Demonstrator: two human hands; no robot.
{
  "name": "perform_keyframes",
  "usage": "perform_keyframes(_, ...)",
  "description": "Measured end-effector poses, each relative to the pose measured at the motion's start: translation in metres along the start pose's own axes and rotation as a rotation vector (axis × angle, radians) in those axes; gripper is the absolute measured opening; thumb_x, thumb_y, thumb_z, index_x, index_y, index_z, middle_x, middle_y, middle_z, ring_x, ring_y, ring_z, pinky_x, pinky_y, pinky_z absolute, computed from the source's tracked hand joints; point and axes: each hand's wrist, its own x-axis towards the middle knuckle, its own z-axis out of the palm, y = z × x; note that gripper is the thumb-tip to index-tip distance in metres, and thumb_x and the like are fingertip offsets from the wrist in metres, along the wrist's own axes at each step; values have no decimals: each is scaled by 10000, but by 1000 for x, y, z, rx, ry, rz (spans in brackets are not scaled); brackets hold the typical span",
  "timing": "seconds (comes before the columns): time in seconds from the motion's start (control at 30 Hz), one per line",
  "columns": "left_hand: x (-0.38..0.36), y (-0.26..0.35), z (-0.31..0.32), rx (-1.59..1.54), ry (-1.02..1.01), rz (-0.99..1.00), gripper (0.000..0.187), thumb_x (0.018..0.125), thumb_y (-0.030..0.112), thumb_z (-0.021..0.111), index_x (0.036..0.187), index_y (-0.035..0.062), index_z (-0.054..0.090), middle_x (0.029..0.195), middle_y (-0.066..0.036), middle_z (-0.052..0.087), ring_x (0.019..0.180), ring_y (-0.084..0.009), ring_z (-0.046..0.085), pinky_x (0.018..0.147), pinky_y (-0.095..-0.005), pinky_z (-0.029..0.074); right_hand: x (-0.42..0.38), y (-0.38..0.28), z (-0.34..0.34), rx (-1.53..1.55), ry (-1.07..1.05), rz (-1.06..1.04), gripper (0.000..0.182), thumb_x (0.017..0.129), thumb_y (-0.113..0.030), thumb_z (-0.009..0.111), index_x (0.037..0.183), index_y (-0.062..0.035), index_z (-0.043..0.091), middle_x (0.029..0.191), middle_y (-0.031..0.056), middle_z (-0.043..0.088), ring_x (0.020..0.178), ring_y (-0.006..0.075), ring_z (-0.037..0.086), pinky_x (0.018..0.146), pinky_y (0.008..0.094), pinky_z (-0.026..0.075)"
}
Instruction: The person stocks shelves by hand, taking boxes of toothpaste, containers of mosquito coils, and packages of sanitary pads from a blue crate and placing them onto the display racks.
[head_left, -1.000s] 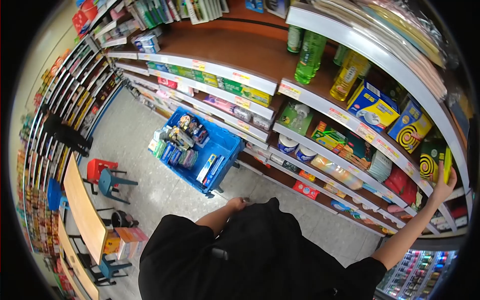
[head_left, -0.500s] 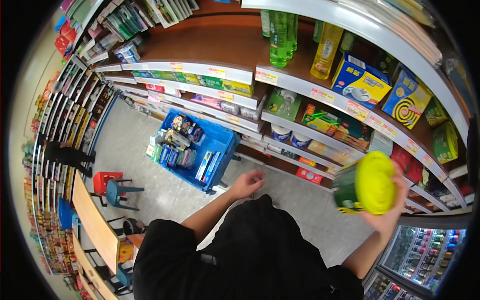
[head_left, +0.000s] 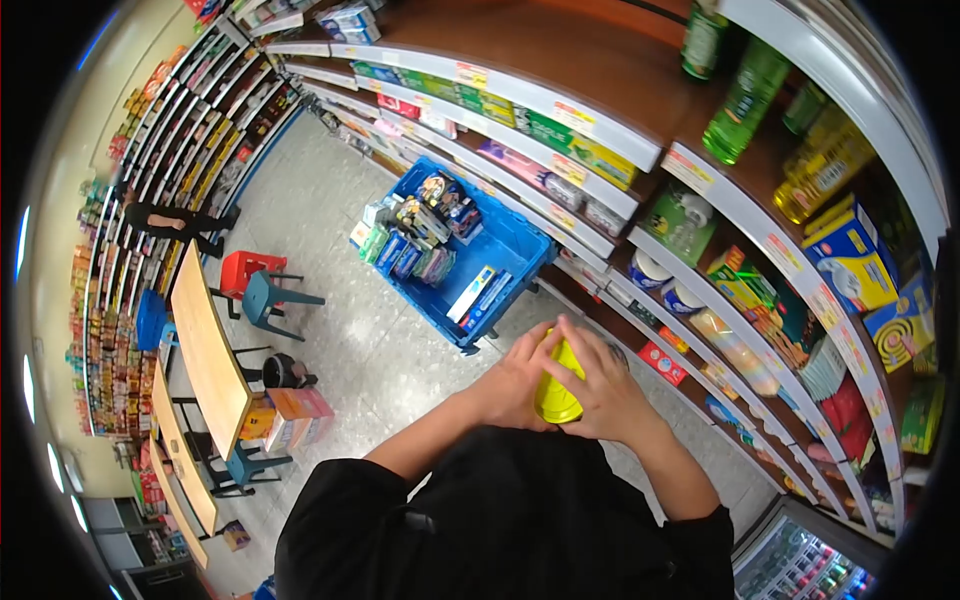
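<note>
A yellow-green round container is held in front of my chest between both hands. My left hand wraps its left side, and my right hand grips it from the right with fingers over the top. Most of the container's side is hidden by my fingers. Beyond my hands stands a blue crate with boxes and packets at its far left and two long narrow boxes at its near end.
Shelves with boxes and bottles run along the right. A drinks fridge is at the lower right. On the left are a wooden table, a teal stool, a red stool, cartons and a person in dark clothes.
The container has moved from beside the right shelves to in front of my chest. My left hand has come onto it too. The view has turned, so the crate and shelves sit farther right.
</note>
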Motion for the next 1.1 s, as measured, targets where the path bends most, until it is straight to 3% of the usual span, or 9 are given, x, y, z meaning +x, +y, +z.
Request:
perform_keyframes(0.17,-17,-46,-50,43,227,84,1221,568,329,928,1535,0,258,1546,-276,227,1458,-465,230,1193,-489,292,93,-5,15,-164,-123,-250,978,562,-194,896,1441,-205,468,1598,226,272,1376,441,397,1101,547,409)
perform_keyframes(0.2,-19,-62,-57,-34,306,85,1209,535,274,909,1537,29,277,1519,-282,289,1407,-465,329,1164,-519,325,112,-1,22,-172,-132,-288,972,602,-213,888,1464,-192,439,1598,228,274,1396,448,376,1120,565,377)
perform_keyframes(0.3,-20,-102,-97,103,332,29,1192,523,264,903,1522,31,296,1468,-287,330,1368,-483,353,1153,-521,337,169,-3,38,-221,-96,-220,877,667,-163,839,1443,-152,429,1602,224,265,1406,466,359,1144,536,357)
perform_keyframes(0.43,-8,-201,-119,66,609,-134,1263,501,289,903,1548,26,248,1440,-324,331,1318,-499,380,1129,-527,356,225,2,62,-199,-96,-63,917,722,-197,819,1515,-86,371,1606,247,253,1457,415,318,1170,547,302)
perform_keyframes(0.53,11,-288,-114,101,745,-349,1306,488,303,910,1554,4,218,1420,-321,347,1292,-498,395,1106,-528,372,228,17,89,-24,-53,72,784,767,-208,791,1457,-57,451,1551,216,372,1316,394,475,1081,496,397)
perform_keyframes(0.67,39,-385,-85,87,677,-628,1297,517,358,898,1566,41,204,1431,-323,336,1285,-499,389,1100,-521,381,196,46,122,24,-81,295,580,799,-199,769,1319,-47,564,1338,145,590,1165,343,583,994,452,453)
perform_keyframes(0.77,61,-442,-48,122,589,-762,1310,528,380,911,1570,47,190,1455,-328,312,1301,-504,375,1100,-525,382,158,60,136,19,-152,510,484,798,-191,765,1235,-52,609,1181,126,660,1077,334,622,929,446,482)
perform_keyframes(0.9,81,-492,-12,98,317,-1022,1390,557,409,935,1597,137,55,1493,-259,271,1329,-456,372,1060,-506,443,114,66,156,-14,-140,701,426,800,-198,761,1182,-53,636,1069,133,679,989,340,645,854,438,511)
perform_keyframes(1.1,97,-538,33,101,62,-1222,1393,611,439,929,1606,149,-2,1531,-219,234,1380,-421,341,1141,-567,332,88,72,183,23,-153,917,422,819,-220,753,1188,-49,641,1063,144,686,979,345,652,848,433,525)
